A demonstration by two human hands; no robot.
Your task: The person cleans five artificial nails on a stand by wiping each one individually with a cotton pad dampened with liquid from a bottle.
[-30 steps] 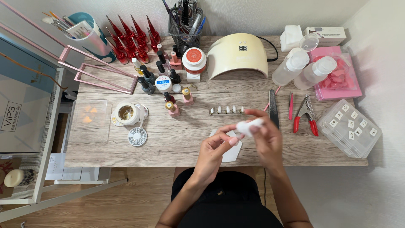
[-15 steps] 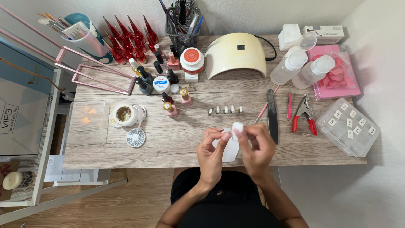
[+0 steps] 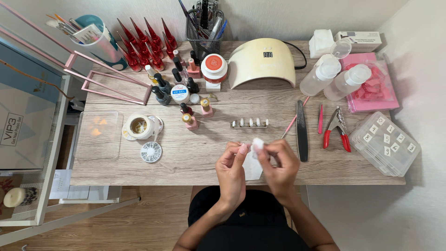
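**Both hands on a white pad above the near table edge**

Right hand point(image 3: 278, 165) pinches a small white pad point(image 3: 258, 143) between thumb and fingertips; grip pressed together on it. Left hand point(image 3: 231, 168) sits just beside, fingers curled, one pink nail point(image 3: 243, 148) raised and touching or nearly touching the pad; cannot tell which. Left grip holds nothing that shows. Pad is between the two hands, at their top.

Under the hands, partly hidden: a white sheet point(image 3: 252, 168) on the table point(image 3: 186, 158).

Beyond the grips, near: a strip of nail tips point(image 3: 250, 122). Right of the right hand, just beside: a black file point(image 3: 302, 131), with a pink stick point(image 3: 291, 123) angled next to it. Further right: pink tweezers point(image 3: 320, 118), red-handled clippers point(image 3: 337, 128), a clear sorted box point(image 3: 385, 143).

Far beyond: a cream lamp point(image 3: 263, 61), two clear bottles point(image 3: 337, 76), a mesh cup point(image 3: 204, 28) of tools.

Left of the left hand, well apart: polish bottles point(image 3: 190, 122), a tape roll point(image 3: 139, 125), a round gem wheel point(image 3: 151, 151).
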